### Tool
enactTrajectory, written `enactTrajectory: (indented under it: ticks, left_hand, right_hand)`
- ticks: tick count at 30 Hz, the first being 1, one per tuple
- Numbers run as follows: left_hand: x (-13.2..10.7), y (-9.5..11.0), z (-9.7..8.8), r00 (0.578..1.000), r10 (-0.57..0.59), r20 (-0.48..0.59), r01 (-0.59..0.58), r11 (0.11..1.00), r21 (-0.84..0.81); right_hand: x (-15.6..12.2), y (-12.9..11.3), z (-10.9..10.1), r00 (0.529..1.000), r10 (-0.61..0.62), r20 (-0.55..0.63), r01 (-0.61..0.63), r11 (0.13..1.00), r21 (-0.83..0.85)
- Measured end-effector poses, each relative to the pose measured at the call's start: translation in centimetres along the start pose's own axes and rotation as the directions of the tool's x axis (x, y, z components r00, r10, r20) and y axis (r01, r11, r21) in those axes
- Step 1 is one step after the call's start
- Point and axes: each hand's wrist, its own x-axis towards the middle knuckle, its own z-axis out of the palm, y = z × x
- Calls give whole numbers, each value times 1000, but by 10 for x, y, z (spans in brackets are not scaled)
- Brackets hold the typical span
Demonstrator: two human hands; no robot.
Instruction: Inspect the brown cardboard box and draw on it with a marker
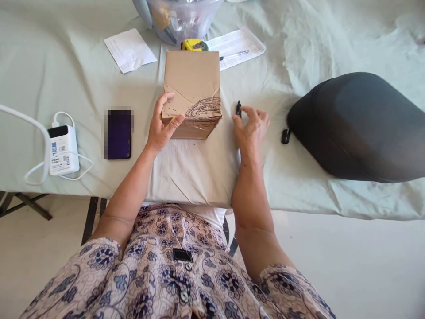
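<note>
A brown cardboard box (192, 77) stands on the cloth-covered table in front of me, with dark scribbled lines across its near right corner. My left hand (162, 123) grips the box at its near left corner, thumb along the front edge and fingers at the left side. To the right of the box, my right hand (250, 126) pinches a short black marker (238, 107) between thumb and forefinger. The marker is apart from the box. A black cap (285, 136) lies on the cloth farther right.
Behind the box are a yellow tape measure (194, 44), a clear plastic tub (182, 20), a pen (237, 55) on a paper (249, 40) and another paper (130, 51). Left lie a phone (118, 135) and a cabled white power bank (64, 153). A large black object (358, 128) sits right.
</note>
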Motion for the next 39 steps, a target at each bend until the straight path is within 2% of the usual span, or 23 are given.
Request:
enactTrajectory:
  ticks: [3, 6, 8, 10, 13, 15, 17, 20, 22, 24, 26, 28, 34, 36, 39]
  left_hand:
    - [0, 0, 1, 1000, -3, -4, 3, 1000, -4]
    - [-1, -1, 0, 1000, -8, -5, 8, 1000, 8]
    - [-1, -1, -3, 1000, -26, -10, 26, 999, 21]
    - [0, -1, -5, 999, -49, -23, 49, 998, 35]
    - [1, -2, -8, 997, -44, -55, 46, 998, 35]
    - [1, -3, -7, 997, -26, -72, 28, 999, 27]
    - [1, -6, -6, 997, -11, -80, 14, 999, 29]
    - [1, -12, -4, 998, -8, -64, 12, 999, 51]
    - [1, -14, -4, 999, -23, -49, 26, 998, 59]
    - [0, -14, -4, 999, -38, -39, 41, 998, 57]
    - [0, -12, -5, 998, -39, -38, 41, 998, 52]
    - [-1, -9, -5, 998, -26, -50, 29, 998, 52]
    - [1, -3, -6, 996, -19, -90, 24, 998, 55]
    - [1, -4, -6, 996, -21, -90, 25, 999, 43]
    - [1, -4, -5, 996, -9, -90, 12, 999, 34]
  right_hand:
    - [-3, 2, 2, 990, 102, 102, -90, 990, -110]
    - [-8, -6, 1, 974, 144, 175, -126, 986, -110]
    - [-9, -11, 0, 973, 116, 200, -111, 993, -38]
    - [-8, -14, 1, 980, 45, 193, -68, 991, 116]
    - [-8, -21, 1, 989, -96, 110, 42, 908, 418]
    - [-12, -28, 0, 982, -188, 13, 151, 825, 544]
    - [-20, -38, -1, 960, -256, -113, 274, 783, 558]
    - [-35, -54, -3, 917, -311, -250, 396, 793, 463]
    - [-46, -62, -3, 863, -338, -375, 497, 697, 516]
    - [-54, -68, -3, 810, -419, -411, 587, 593, 552]
    - [-59, -72, -4, 761, -524, -382, 645, 547, 533]
    - [-61, -73, -4, 739, -589, -327, 665, 562, 491]
    - [-59, -72, -1, 763, -639, -95, 612, 668, 423]
    - [-58, -71, 0, 758, -649, -70, 620, 682, 387]
    - [-54, -68, -1, 756, -646, -102, 635, 688, 353]
